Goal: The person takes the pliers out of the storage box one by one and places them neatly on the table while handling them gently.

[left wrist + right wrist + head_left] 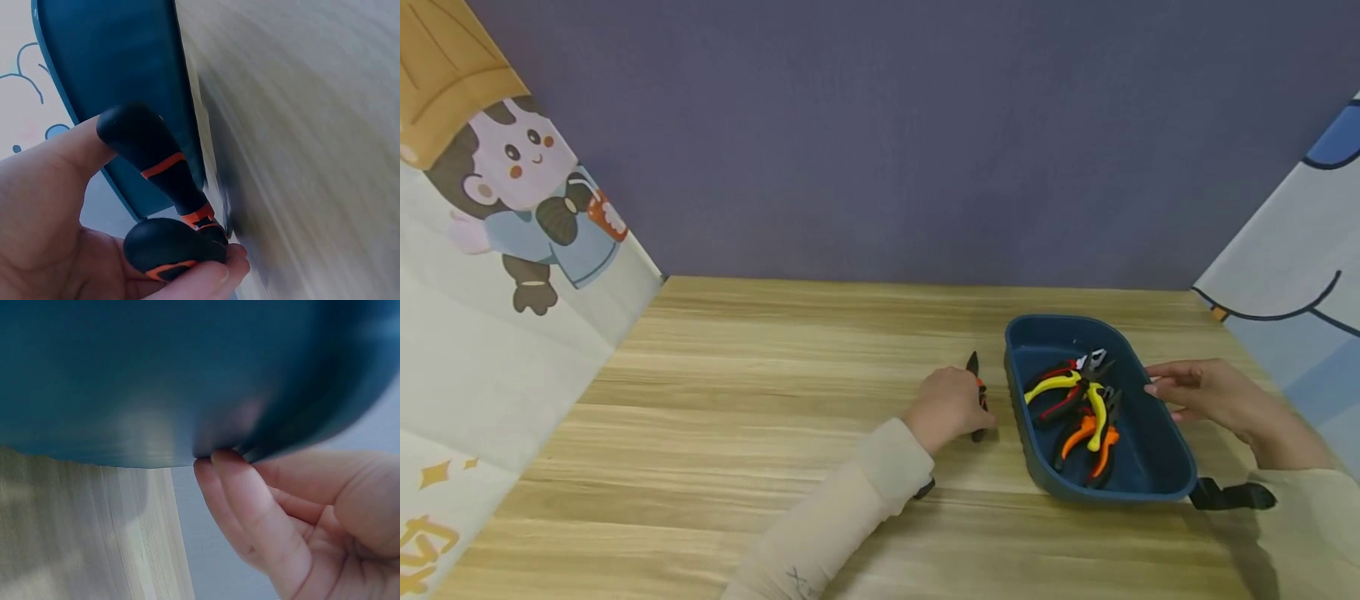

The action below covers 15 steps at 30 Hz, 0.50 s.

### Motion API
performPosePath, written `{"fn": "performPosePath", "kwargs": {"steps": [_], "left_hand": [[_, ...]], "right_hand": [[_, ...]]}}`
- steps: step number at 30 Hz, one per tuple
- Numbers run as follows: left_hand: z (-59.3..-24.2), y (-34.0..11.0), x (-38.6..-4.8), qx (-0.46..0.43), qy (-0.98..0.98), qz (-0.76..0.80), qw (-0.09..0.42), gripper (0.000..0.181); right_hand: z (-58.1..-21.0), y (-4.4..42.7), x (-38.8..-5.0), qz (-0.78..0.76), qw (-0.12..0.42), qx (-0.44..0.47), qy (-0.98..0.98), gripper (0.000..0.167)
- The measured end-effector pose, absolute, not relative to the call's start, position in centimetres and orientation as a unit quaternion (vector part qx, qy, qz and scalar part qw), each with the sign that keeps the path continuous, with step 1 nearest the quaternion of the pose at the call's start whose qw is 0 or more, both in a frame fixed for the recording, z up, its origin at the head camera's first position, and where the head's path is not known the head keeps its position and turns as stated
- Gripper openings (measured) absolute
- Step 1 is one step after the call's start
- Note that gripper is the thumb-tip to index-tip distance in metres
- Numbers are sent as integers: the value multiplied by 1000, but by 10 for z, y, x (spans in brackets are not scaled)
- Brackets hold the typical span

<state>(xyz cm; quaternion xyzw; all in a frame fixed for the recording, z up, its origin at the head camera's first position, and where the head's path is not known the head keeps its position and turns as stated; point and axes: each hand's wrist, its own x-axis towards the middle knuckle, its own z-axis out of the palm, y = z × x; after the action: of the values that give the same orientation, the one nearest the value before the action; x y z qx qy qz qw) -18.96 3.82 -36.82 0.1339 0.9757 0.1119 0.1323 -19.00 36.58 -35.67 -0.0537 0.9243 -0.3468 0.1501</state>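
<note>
Left of the blue bin [1165, 496], my left hand [951, 408] grips black-and-orange pliers [974, 365]. In the left wrist view, the fingers and thumb of my left hand [81, 206] curl round the pliers' black handles [140, 134]. At the bin's right side, my right hand [1225, 400] touches the wall with its fingertips. The right wrist view shows the fingertips of my right hand [281, 519] against the bin's wall [94, 381]. Several pliers with yellow [1097, 417], orange and red handles lie in the bin.
A wooden table [737, 400] carries everything. Beside the left sleeve a dark object [925, 490] shows, mostly hidden. A black handle-like object [1232, 495] lies by the bin's lower right corner. Behind stands a dark purple-grey wall [887, 142], with printed panels [482, 333] at both sides.
</note>
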Motion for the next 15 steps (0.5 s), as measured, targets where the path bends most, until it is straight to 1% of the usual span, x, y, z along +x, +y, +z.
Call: {"fn": "performPosePath", "kwargs": {"steps": [6, 8, 15], "left_hand": [[-371, 42, -189, 143, 978, 101, 113, 36], [-372, 43, -189, 146, 979, 89, 106, 37], [-375, 48, -184, 152, 980, 66, 107, 42]], "right_hand": [[-359, 367, -191, -342, 146, -51, 927, 57], [-360, 367, -191, -343, 145, -51, 927, 58], [-361, 367, -192, -333, 136, -57, 931, 56]]}}
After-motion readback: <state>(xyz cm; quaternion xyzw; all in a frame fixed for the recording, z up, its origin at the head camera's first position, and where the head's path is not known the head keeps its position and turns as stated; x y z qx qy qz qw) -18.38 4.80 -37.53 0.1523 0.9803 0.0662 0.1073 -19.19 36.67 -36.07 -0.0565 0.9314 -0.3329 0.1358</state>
